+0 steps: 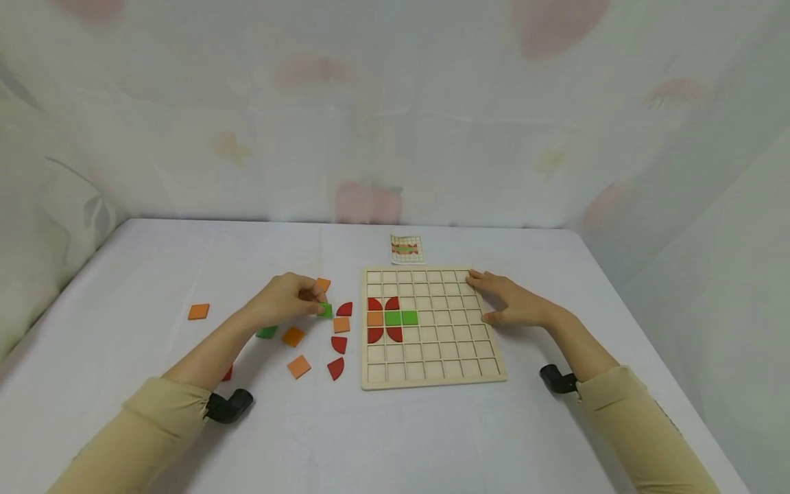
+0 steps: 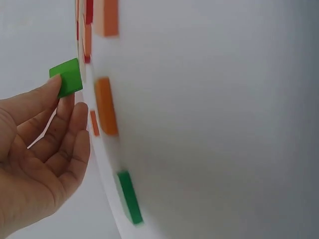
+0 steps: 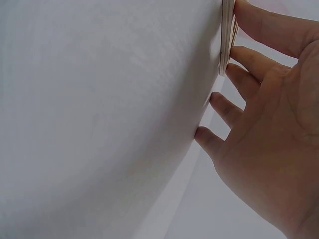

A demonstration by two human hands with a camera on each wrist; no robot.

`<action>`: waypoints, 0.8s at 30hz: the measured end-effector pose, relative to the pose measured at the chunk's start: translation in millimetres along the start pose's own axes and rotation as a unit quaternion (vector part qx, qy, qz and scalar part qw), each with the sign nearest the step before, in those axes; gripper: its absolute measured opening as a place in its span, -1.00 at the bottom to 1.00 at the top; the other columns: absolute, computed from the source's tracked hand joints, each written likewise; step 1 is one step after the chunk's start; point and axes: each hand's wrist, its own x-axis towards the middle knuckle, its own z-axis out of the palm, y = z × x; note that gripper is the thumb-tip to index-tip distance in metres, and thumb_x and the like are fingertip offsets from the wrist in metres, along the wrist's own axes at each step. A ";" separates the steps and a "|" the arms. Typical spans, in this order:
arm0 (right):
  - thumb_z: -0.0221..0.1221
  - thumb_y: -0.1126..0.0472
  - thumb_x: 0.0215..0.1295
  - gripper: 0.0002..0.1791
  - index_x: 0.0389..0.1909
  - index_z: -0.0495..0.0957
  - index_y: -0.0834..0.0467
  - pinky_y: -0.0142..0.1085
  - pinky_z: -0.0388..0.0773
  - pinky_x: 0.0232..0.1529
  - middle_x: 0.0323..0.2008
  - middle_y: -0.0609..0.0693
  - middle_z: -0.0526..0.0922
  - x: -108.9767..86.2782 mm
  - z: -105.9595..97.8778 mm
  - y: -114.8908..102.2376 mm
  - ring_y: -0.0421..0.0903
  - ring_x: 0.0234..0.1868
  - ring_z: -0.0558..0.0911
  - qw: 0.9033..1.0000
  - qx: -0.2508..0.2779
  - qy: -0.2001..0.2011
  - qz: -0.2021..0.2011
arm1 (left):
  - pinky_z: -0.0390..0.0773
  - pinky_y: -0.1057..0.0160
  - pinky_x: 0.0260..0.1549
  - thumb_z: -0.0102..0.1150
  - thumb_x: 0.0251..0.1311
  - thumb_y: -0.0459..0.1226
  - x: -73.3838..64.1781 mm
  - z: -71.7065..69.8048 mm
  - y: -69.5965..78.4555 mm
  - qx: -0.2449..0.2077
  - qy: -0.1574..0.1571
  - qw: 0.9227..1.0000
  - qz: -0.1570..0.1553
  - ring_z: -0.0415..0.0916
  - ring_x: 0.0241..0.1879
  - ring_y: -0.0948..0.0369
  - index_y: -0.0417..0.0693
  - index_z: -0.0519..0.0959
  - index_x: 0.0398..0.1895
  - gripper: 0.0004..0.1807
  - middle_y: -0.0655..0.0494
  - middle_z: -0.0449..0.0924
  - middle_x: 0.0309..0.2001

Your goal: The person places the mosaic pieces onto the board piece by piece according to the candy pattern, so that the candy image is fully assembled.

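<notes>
Board (image 1: 453, 335) carries seven pieces (image 1: 393, 318); loose pieces (image 1: 299, 367) lie left of it, unplaced. Left grip (image 1: 286, 298) pinches green square (image 2: 71, 79); right grip (image 1: 515, 302), fingers spread, touches board's right edge.

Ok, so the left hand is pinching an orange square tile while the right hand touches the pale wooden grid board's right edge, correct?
Colour's wrong: the left hand is pinching a green square tile, clear in the left wrist view. The right hand does touch the pale wooden grid board at its right edge.
</notes>
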 end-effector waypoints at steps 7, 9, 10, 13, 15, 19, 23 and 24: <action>0.22 0.03 0.21 -0.08 0.51 0.07 0.25 0.36 -0.16 0.47 0.58 0.21 -0.02 0.3 0.2 -0.8 0.37 0.57 -0.09 1.000 -0.002 0.001 0.002 | 0.48 0.29 -0.20 0.29 0.21 -0.27 11.0 13.4 20.5 -0.009 0.012 1.000 0.024 0.54 -0.25 0.21 -0.04 0.66 -0.27 -0.93 0.09 0.70 -0.29; 0.22 0.03 0.22 -0.09 0.51 0.07 0.25 0.36 -0.15 0.47 0.58 0.21 -0.02 0.2 0.0 -0.8 0.37 0.57 -0.09 1.000 -0.001 0.001 0.002 | 0.48 0.30 -0.22 0.30 0.20 -0.27 14.8 19.3 27.2 -0.014 0.010 0.999 0.030 0.53 -0.27 0.22 -0.05 0.65 -0.27 -0.92 0.10 0.70 -0.30; 0.23 0.03 0.22 -0.09 0.52 0.07 0.25 0.35 -0.16 0.47 0.58 0.20 -0.02 0.5 0.0 -0.3 0.36 0.57 -0.09 1.000 0.001 0.001 0.002 | 0.47 0.30 -0.24 0.31 0.19 -0.27 16.5 22.7 30.3 -0.016 0.010 0.999 0.033 0.53 -0.28 0.22 -0.05 0.65 -0.28 -0.92 0.09 0.69 -0.30; 0.23 0.03 0.23 -0.09 0.52 0.07 0.25 0.36 -0.16 0.47 0.58 0.21 -0.03 0.7 -0.1 -0.1 0.36 0.57 -0.09 1.000 0.004 0.001 0.001 | 0.47 0.32 -0.28 0.32 0.19 -0.28 22.2 33.8 39.5 -0.023 0.007 0.999 0.042 0.52 -0.32 0.23 -0.05 0.65 -0.27 -0.92 0.09 0.68 -0.33; 0.23 0.03 0.23 -0.09 0.52 0.07 0.24 0.36 -0.16 0.47 0.58 0.20 -0.03 0.7 -0.2 0.1 0.35 0.58 -0.10 1.000 0.005 0.001 0.003 | 0.47 0.33 -0.31 0.32 0.19 -0.28 26.1 41.6 46.1 -0.030 0.005 0.998 0.046 0.52 -0.33 0.25 -0.03 0.65 -0.27 -0.92 0.11 0.68 -0.34; 0.23 0.02 0.23 -0.09 0.52 0.07 0.23 0.36 -0.15 0.47 0.58 0.19 -0.02 0.7 -0.8 0.2 0.35 0.58 -0.09 1.000 0.002 0.000 0.002 | 0.47 0.35 -0.35 0.33 0.17 -0.29 32.4 56.5 59.4 -0.043 0.006 0.997 0.056 0.51 -0.35 0.26 -0.01 0.66 -0.29 -0.94 0.13 0.67 -0.36; 0.23 0.03 0.23 -0.10 0.51 0.08 0.25 0.37 -0.14 0.46 0.58 0.21 -0.02 0.3 -1.4 -0.2 0.37 0.57 -0.08 1.000 0.001 0.001 -0.001 | 0.49 0.38 -0.31 0.33 0.17 -0.29 37.6 71.2 72.4 -0.049 0.017 0.996 0.069 0.52 -0.34 0.29 -0.01 0.66 -0.30 -0.95 0.14 0.67 -0.36; 0.23 0.03 0.22 -0.09 0.51 0.08 0.24 0.37 -0.15 0.46 0.58 0.20 -0.02 0.1 -1.6 -0.5 0.37 0.57 -0.09 1.000 0.001 0.001 0.000 | 0.49 0.38 -0.29 0.33 0.17 -0.30 38.7 74.9 76.2 -0.052 0.023 0.996 0.071 0.53 -0.33 0.29 -0.02 0.67 -0.30 -0.95 0.14 0.68 -0.36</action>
